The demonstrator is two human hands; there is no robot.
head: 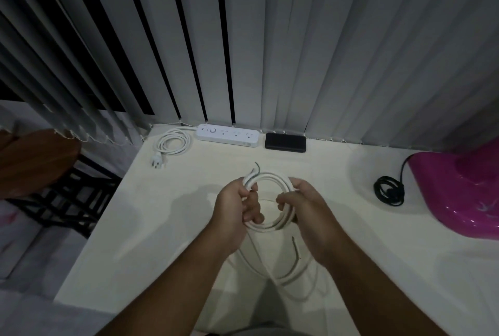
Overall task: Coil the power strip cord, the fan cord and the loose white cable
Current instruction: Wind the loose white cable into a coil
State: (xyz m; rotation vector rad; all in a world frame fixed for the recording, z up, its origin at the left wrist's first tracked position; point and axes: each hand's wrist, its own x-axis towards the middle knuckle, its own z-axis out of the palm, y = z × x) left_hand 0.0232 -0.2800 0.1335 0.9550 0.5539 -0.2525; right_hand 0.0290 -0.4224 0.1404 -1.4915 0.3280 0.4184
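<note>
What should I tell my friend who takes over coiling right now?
Left hand and right hand both grip the loose white cable, looped between them, with a tail uncoiled on the cream table. The white power strip's cord lies coiled at the back left. The pink fan's black cord lies coiled on the right. Left: wind in the tail.

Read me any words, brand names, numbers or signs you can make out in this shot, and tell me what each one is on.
No text can be read.
Power strip: small marks beside its round button and sockets, too small and blurred to read.
Black box next to it: no visible label.
Pink fan base: only glare, no lettering.
White cable in the hands: no readable print.
</note>
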